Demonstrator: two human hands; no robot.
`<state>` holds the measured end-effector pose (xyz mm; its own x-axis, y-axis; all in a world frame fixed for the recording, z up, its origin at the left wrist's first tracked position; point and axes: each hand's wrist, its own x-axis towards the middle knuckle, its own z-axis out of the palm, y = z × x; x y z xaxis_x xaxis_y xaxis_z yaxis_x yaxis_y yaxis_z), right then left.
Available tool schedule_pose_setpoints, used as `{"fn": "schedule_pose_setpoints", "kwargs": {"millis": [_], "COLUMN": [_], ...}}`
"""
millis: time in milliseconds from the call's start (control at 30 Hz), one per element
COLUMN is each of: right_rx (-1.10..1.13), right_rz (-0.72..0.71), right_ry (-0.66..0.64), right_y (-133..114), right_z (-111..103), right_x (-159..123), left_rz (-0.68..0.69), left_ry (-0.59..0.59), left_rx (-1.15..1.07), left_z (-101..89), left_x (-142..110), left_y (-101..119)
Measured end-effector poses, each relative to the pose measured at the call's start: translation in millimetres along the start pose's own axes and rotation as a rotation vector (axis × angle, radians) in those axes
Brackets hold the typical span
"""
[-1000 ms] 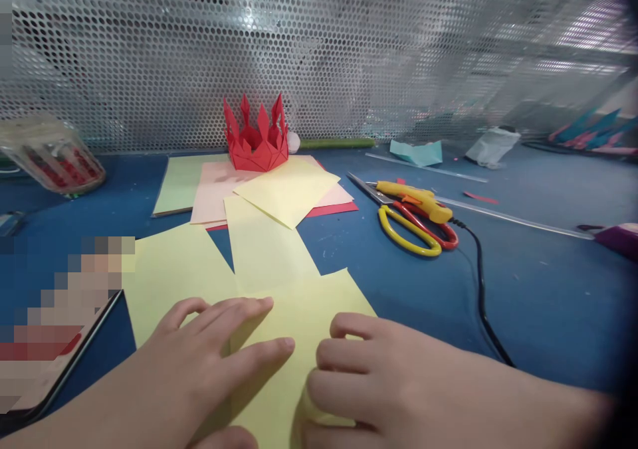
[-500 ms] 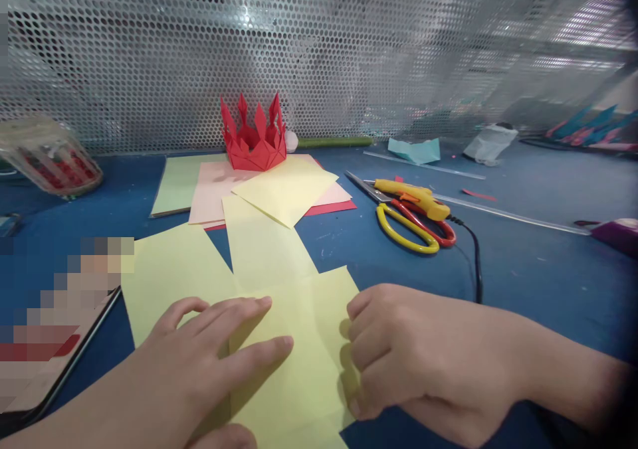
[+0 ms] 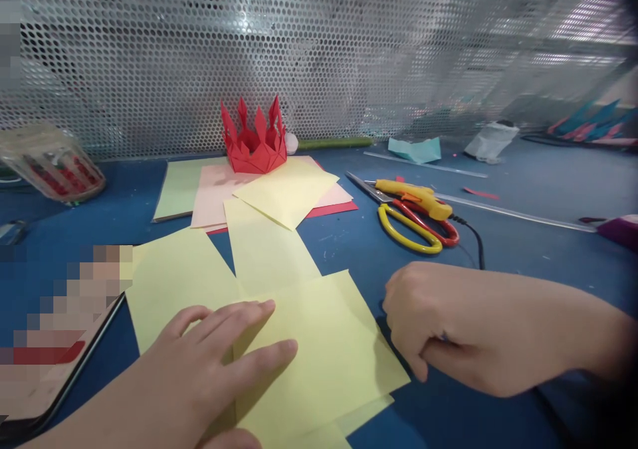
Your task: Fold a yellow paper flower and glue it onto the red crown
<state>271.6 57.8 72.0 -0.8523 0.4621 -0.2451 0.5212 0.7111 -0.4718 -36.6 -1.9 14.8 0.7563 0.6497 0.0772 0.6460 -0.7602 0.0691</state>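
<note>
My left hand lies spread over a sheet of yellow paper, its fingertips resting on the surface. This sheet sits flat, overlapping other yellow sheets beneath it; a corner of another sheet peeks out below its lower right edge. Just off the right edge, my right hand is closed with its fingers curled under, close to the blue table. No object shows in it, though its fingertips are partly hidden. A second yellow sheet lies at the left, and a third runs toward the back.
A red paper crown stands on pink paper and other sheets. Scissors and a yellow glue gun with a black cord lie right. A jar stands left, above a phone or tablet with a partly pixelated screen.
My right hand has slid from over the yellow sheet to beyond its right edge, uncovering the sheet's right corner. My left hand has stayed in place.
</note>
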Motion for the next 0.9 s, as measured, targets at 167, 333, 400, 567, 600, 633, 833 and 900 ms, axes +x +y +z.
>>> {"fn": "schedule_pose_setpoints", "kwargs": {"millis": [167,333,400,567,600,633,833,900], "right_rx": [0.073,0.220,0.224,0.115,0.113,0.115,0.019,-0.015], "right_rz": [-0.185,-0.271,-0.224,-0.033,0.018,0.058,0.168,0.183], "right_ry": [0.130,0.194,0.192,0.135,0.119,0.102,0.096,0.084], "right_y": [6.7,-0.7,-7.3,-18.2,-18.5,-18.3,-6.9,0.0], "right_z": [-3.0,11.0,20.2,31.0,30.0,28.5,18.2,14.1], "right_x": [-10.6,4.8,18.1,32.5,30.8,28.3,9.2,3.0], "left_rz": [-0.013,-0.015,-0.005,0.000,0.007,0.019,0.015,0.002], "left_ry": [0.017,0.034,0.037,0.048,0.040,0.031,0.028,0.028], "left_rx": [-0.035,-0.011,0.003,-0.010,-0.008,-0.003,0.008,0.007], "left_z": [-1.0,-2.0,-2.0,1.0,1.8,2.4,1.3,0.0], "left_x": [-0.6,0.7,1.5,1.6,1.1,0.6,-1.4,-1.0], "left_y": [-0.2,2.1,2.1,-0.1,-0.8,-1.5,-2.0,-0.7]}}
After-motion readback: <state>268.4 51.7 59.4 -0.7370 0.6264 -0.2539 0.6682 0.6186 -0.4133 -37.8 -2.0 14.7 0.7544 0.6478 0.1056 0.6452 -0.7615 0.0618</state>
